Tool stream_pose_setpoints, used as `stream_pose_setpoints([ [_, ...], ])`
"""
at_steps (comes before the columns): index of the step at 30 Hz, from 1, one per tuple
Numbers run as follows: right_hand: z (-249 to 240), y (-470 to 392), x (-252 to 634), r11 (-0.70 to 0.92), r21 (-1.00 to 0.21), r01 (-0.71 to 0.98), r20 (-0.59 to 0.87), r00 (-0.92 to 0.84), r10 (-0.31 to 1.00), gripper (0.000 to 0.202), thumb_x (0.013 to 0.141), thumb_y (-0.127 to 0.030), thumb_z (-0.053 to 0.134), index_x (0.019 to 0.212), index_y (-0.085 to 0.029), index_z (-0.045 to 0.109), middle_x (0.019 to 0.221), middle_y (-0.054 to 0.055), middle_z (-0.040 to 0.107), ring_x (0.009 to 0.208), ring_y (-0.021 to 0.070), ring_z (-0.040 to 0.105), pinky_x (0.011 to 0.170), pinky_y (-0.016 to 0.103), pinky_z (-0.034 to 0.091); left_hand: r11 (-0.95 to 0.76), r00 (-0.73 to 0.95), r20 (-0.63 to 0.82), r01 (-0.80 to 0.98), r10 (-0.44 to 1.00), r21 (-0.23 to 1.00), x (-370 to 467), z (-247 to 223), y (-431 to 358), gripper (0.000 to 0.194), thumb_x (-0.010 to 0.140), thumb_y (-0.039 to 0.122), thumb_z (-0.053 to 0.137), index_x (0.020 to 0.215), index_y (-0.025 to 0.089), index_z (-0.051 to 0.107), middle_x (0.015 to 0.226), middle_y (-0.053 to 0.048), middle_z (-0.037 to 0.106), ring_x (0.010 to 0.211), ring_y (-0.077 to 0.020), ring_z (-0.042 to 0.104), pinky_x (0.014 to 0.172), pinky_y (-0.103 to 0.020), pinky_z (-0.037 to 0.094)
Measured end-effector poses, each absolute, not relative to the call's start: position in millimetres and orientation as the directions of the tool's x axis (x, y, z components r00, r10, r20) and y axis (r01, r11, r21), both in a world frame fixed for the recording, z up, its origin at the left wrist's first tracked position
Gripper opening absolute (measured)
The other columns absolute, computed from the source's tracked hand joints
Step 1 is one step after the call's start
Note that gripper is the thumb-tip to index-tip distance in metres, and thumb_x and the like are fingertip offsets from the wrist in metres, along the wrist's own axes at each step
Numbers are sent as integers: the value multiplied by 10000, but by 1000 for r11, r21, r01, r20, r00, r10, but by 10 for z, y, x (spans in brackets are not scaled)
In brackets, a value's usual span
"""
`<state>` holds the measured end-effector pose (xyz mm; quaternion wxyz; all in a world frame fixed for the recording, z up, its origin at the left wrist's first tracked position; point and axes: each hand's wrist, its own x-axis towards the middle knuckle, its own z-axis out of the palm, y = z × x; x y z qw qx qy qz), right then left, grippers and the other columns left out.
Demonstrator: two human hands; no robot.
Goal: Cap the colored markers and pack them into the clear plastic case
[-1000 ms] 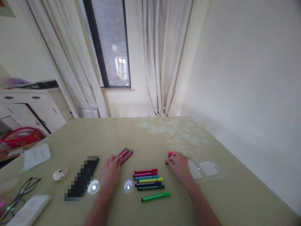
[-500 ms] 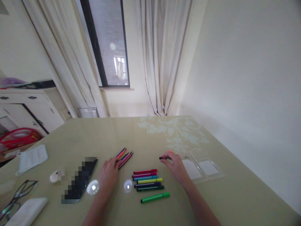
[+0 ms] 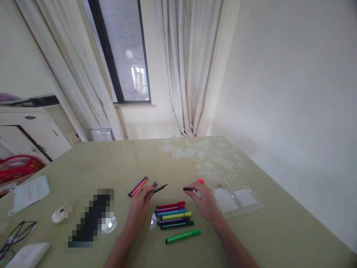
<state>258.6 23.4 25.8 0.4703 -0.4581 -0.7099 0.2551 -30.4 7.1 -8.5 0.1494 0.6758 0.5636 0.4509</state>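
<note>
Left hand [image 3: 140,206] now lifting dark pen [image 3: 157,189], right hand [image 3: 205,201] perhaps pinching cap [image 3: 188,189]

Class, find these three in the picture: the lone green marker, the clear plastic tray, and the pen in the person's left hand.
green marker [image 3: 182,235], head view, middle of its barrel.
clear plastic tray [image 3: 235,196], head view, ridge between its two compartments.
pen [image 3: 160,188], head view, dark barrel beyond the fingers.

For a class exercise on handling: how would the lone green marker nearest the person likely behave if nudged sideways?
The green marker looks round-barrelled and lies free on the smooth table, so it would probably roll. It seems stiff and light. Its wider cap might make it curve.
</note>
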Motion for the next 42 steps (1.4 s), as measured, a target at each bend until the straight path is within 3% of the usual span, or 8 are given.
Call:
stream_pose_setpoints([
  [11,215,193,2477,487,-804,342,450,-187,873,196,945,-417,701,972,-255,809,927,63,801,867,232,739,840,371,586,-420,99,444,556,891,718,-62,-119,-11,232,1006,358,540,1073,253,735,1039,-54,772,997,-238,727,887,-359,587],
  [19,206,145,2395,462,-818,343,399,-240,885,133,950,-334,696,983,-287,815,925,37,797,884,222,733,853,362,562,-430,146,417,510,897,745,24,-100,-94,195,1005,305,559,1075,262,736,1048,-31,765,1005,-211,719,896,-317,577],
  [34,170,118,2348,352,-871,343,282,-238,930,107,904,-310,725,907,-249,813,831,28,777,782,196,707,760,306,545,-424,134,414,487,900,763,5,-77,-92,191,979,309,609,1012,277,795,1005,-18,797,940,-198,751,858,-304,602],
  [38,167,191,2443,377,-790,483,292,-244,925,183,974,-347,635,964,-254,793,925,38,792,867,206,712,845,331,536,-403,154,387,562,909,722,44,-113,-78,209,991,342,588,1042,267,776,1014,-34,786,965,-224,734,892,-364,591],
  [42,129,305,2708,273,-532,802,345,-89,934,230,996,-271,564,1108,-216,757,1127,103,762,1085,268,657,979,399,461,-391,164,384,653,909,648,61,-179,-77,251,1003,379,556,1028,268,779,1040,-65,778,1020,-262,709,953,-437,560],
])
